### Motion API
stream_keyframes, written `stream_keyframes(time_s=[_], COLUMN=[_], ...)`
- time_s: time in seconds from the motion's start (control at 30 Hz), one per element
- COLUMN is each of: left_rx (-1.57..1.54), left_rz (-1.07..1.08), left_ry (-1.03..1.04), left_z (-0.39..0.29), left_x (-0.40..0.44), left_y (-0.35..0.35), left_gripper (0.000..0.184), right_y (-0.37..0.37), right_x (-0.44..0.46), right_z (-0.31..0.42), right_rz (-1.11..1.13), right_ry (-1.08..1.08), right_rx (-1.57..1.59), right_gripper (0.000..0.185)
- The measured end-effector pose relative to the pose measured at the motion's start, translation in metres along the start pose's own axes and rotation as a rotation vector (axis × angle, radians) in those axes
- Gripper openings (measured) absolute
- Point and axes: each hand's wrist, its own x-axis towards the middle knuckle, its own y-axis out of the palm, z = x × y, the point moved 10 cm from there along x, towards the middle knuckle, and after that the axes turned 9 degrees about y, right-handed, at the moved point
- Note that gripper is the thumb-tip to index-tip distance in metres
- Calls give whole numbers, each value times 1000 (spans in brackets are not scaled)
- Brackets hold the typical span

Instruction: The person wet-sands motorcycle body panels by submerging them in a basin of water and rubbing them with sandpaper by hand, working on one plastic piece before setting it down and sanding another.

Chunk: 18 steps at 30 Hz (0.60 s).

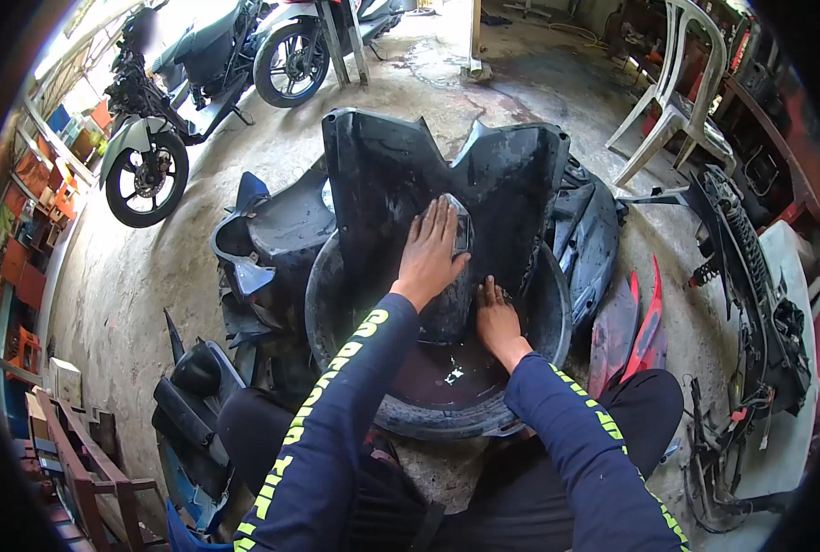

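Observation:
A large black plastic panel with a notched top edge stands tilted in a round dark basin. Its surface looks wet. My left hand lies nearly flat on the middle of the panel, fingers stretched upward, beside a small raised rectangular part. Lower and to the right, my right hand rests against the panel's lower right part, fingers extended and pointing up. Dark reddish water shows in the bottom of the basin, below both hands.
Black fairing pieces lie left of the basin, with more at its right. Red pieces lie at right. A plastic chair and a long black frame part stand further right. Motorcycles are parked behind.

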Motion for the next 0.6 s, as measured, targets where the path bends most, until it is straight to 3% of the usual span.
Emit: stream_keyframes(time_s=[0.43,0.6], left_rx=[32,37], left_rz=[-14,16], left_ry=[-165,-123], left_z=[4,3], left_x=[-18,-13], left_y=[-10,-11], left_gripper=[93,92], right_y=[-4,-6], right_x=[2,2], right_z=[3,3], right_rz=[19,-7], right_ry=[-2,-17], right_rx=[-14,-28], right_gripper=[50,50])
